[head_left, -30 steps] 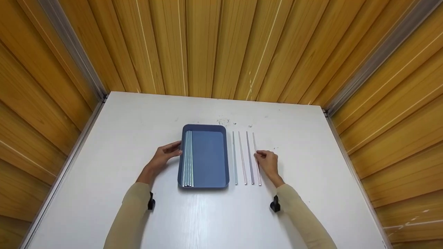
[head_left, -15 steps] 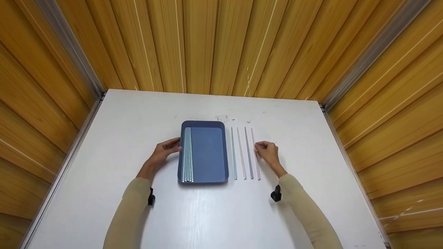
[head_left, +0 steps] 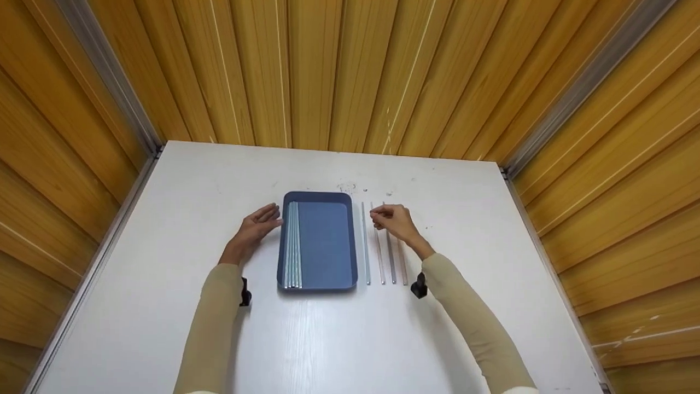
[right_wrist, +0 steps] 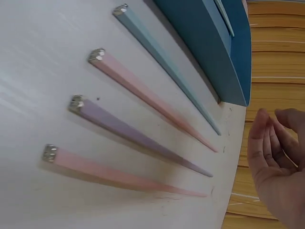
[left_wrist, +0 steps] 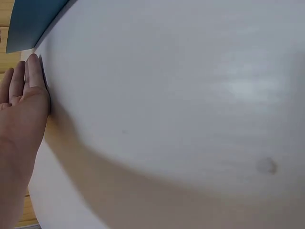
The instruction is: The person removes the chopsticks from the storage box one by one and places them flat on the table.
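A blue tray (head_left: 328, 246) lies on the table with several pale teal chopsticks (head_left: 293, 246) along its left inside wall. To its right, side by side, lie a teal chopstick (right_wrist: 162, 62), a pink chopstick (right_wrist: 138, 88), a purple chopstick (right_wrist: 133, 131) and another pink chopstick (right_wrist: 109, 172), all silver-capped at the near ends. My right hand (head_left: 396, 223) hovers over their upper part, fingers bent loosely; the right wrist view shows a gap between thumb and fingertips, with nothing held. Beside the tray's left wall is my left hand (head_left: 256, 229), its fingers extended; contact there is unclear.
The white table (head_left: 306, 350) carries dark marks (head_left: 347, 187) beyond the tray. Wood-patterned walls (head_left: 311, 71) rise at the back and both sides, joined by grey metal posts. A black wrist camera (head_left: 419, 285) sits at each sleeve.
My right hand has left the rightmost pink chopstick and moved left and farther away, above the row. The left hand has slid slightly up along the tray's side. The chopsticks stay in place.
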Demonstrator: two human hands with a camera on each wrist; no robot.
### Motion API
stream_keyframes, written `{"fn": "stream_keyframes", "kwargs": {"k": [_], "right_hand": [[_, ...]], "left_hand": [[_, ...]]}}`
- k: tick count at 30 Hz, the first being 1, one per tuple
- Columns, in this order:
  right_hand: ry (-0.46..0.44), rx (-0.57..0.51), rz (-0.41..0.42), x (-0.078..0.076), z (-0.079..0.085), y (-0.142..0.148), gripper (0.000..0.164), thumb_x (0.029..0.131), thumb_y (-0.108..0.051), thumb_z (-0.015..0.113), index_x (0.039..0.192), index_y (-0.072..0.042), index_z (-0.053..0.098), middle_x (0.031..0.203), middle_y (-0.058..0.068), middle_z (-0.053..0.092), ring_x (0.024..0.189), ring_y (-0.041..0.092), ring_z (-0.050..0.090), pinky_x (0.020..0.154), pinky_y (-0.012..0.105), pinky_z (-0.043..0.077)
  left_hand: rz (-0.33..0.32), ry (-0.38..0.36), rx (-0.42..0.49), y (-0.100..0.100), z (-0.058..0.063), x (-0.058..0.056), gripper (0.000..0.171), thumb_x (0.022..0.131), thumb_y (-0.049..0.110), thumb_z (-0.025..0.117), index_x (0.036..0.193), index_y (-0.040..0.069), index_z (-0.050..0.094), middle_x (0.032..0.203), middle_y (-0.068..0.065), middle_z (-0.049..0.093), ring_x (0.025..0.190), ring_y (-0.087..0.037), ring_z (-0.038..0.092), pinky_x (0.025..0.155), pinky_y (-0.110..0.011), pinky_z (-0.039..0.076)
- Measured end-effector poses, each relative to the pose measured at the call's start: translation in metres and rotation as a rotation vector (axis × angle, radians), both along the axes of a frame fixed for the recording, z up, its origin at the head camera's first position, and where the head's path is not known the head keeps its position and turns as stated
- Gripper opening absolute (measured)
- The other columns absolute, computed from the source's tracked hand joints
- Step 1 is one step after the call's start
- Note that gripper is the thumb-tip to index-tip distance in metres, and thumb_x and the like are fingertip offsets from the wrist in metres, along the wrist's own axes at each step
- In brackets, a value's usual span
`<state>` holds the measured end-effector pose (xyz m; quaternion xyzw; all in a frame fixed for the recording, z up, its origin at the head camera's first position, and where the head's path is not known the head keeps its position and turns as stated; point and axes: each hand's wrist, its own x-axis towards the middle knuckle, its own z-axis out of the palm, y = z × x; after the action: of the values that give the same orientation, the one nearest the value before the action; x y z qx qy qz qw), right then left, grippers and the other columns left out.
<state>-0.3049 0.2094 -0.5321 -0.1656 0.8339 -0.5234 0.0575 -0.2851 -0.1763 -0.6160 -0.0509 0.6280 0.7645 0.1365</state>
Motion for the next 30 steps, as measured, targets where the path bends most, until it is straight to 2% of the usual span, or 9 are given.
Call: {"fn": "stream_keyframes", "kwargs": {"k": [2, 5, 10, 14, 17, 22, 27, 30], "right_hand": [[-0.001, 0.006, 0.057, -0.01, -0.005, -0.008, 0.023, 0.099, -0.003, 0.064, 0.112, 0.015, 0.07, 0.102, 0.041, 0.069, 0.083, 0.041, 0.075, 0.073, 0.036, 0.066], [-0.012, 0.049, 0.143, -0.015, 0.0, -0.025, 0.023, 0.1, -0.006, 0.065, 0.114, 0.011, 0.071, 0.101, 0.039, 0.07, 0.082, 0.036, 0.075, 0.073, 0.034, 0.066], [-0.035, 0.135, 0.274, -0.021, 0.006, -0.057, 0.025, 0.101, -0.01, 0.063, 0.116, 0.007, 0.072, 0.103, 0.034, 0.072, 0.089, 0.04, 0.075, 0.081, 0.045, 0.065], [-0.082, 0.154, 0.327, -0.023, 0.005, -0.081, 0.026, 0.101, -0.008, 0.063, 0.117, 0.011, 0.07, 0.105, 0.032, 0.073, 0.09, 0.036, 0.075, 0.084, 0.05, 0.064], [-0.105, 0.176, 0.331, -0.019, 0.0, -0.096, 0.025, 0.099, -0.005, 0.064, 0.116, 0.013, 0.07, 0.106, 0.031, 0.074, 0.092, 0.036, 0.075, 0.085, 0.048, 0.064], [-0.139, 0.221, 0.293, -0.008, -0.02, -0.116, 0.022, 0.096, -0.002, 0.066, 0.112, 0.011, 0.073, 0.107, 0.027, 0.075, 0.092, 0.032, 0.076, 0.079, 0.032, 0.065], [-0.216, 0.172, 0.215, -0.001, -0.044, -0.131, 0.025, 0.091, -0.004, 0.071, 0.113, 0.009, 0.074, 0.109, 0.024, 0.076, 0.084, 0.015, 0.074, 0.074, 0.019, 0.059], [-0.22, 0.158, 0.156, 0.0, -0.051, -0.137, 0.026, 0.088, -0.006, 0.074, 0.111, 0.008, 0.074, 0.107, 0.023, 0.077, 0.076, 0.006, 0.068, 0.069, 0.016, 0.055]], "left_hand": [[0.003, -0.001, 0.003, -0.002, -0.005, -0.002, 0.075, 0.096, 0.006, 0.07, 0.16, 0.006, 0.031, 0.168, -0.013, 0.029, 0.157, -0.027, 0.029, 0.127, -0.037, 0.033], [-0.012, 0.012, -0.012, -0.001, -0.007, -0.003, 0.075, 0.095, 0.005, 0.071, 0.16, 0.005, 0.032, 0.168, -0.014, 0.031, 0.156, -0.027, 0.03, 0.126, -0.037, 0.034], [-0.018, 0.036, -0.063, -0.001, -0.008, -0.004, 0.071, 0.094, 0.006, 0.073, 0.156, 0.003, 0.039, 0.164, -0.016, 0.037, 0.154, -0.028, 0.034, 0.124, -0.037, 0.037], [-0.033, 0.044, -0.103, 0.001, -0.008, -0.007, 0.066, 0.094, 0.009, 0.074, 0.153, 0.004, 0.045, 0.161, -0.016, 0.042, 0.153, -0.029, 0.036, 0.125, -0.038, 0.036], [-0.042, 0.042, -0.101, 0.001, -0.008, -0.008, 0.063, 0.095, 0.011, 0.073, 0.152, 0.004, 0.047, 0.161, -0.015, 0.043, 0.153, -0.028, 0.036, 0.126, -0.038, 0.034], [-0.045, 0.04, -0.076, 0.003, -0.01, -0.004, 0.063, 0.096, 0.01, 0.072, 0.153, 0.003, 0.045, 0.161, -0.016, 0.041, 0.154, -0.029, 0.035, 0.126, -0.039, 0.034], [-0.038, 0.046, -0.06, 0.007, -0.01, -0.003, 0.064, 0.096, 0.009, 0.071, 0.153, 0.002, 0.044, 0.161, -0.018, 0.04, 0.154, -0.029, 0.035, 0.126, -0.039, 0.034], [-0.044, 0.048, -0.062, 0.009, -0.009, -0.002, 0.063, 0.096, 0.01, 0.071, 0.153, 0.002, 0.044, 0.161, -0.017, 0.041, 0.154, -0.029, 0.034, 0.126, -0.039, 0.034]]}}
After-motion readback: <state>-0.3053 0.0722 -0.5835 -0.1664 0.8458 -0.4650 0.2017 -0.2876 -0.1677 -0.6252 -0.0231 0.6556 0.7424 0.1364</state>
